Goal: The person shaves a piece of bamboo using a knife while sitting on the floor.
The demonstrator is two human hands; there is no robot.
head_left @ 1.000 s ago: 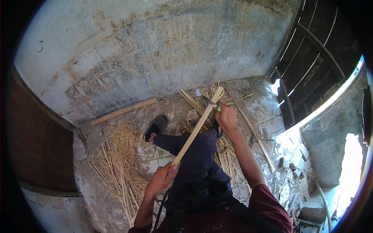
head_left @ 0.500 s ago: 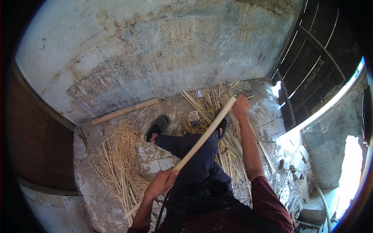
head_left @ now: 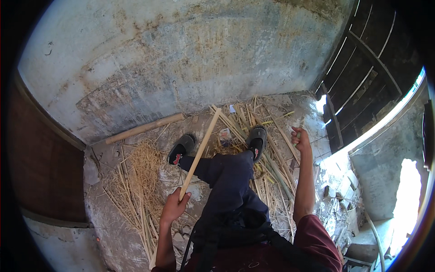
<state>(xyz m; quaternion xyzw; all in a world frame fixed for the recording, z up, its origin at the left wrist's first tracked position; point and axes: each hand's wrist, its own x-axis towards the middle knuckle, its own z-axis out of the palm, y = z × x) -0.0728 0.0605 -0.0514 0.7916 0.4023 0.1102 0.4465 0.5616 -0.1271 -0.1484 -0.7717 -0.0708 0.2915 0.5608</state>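
Observation:
My left hand (head_left: 172,207) is closed around the lower end of a long, pale bamboo strip (head_left: 200,156). The strip slants up and away over my left leg, its far end free above the floor. Out to the right, apart from the strip, my right hand (head_left: 301,138) is closed in a fist. A bit of something green (head_left: 297,137) shows between its fingers; the rest of that thing is hidden, so I cannot tell its kind.
Straw-like shavings (head_left: 145,167) and thin strips lie left of my feet. More strips and canes (head_left: 272,158) are strewn around my right shoe (head_left: 257,138). A thick bamboo pole (head_left: 145,128) lies along the stained wall (head_left: 181,59). Rubble (head_left: 346,190) lies at the right.
My right hand has come away from the strip's far end and moved right and nearer. My left hand has shifted left, and the strip has swung left and steeper.

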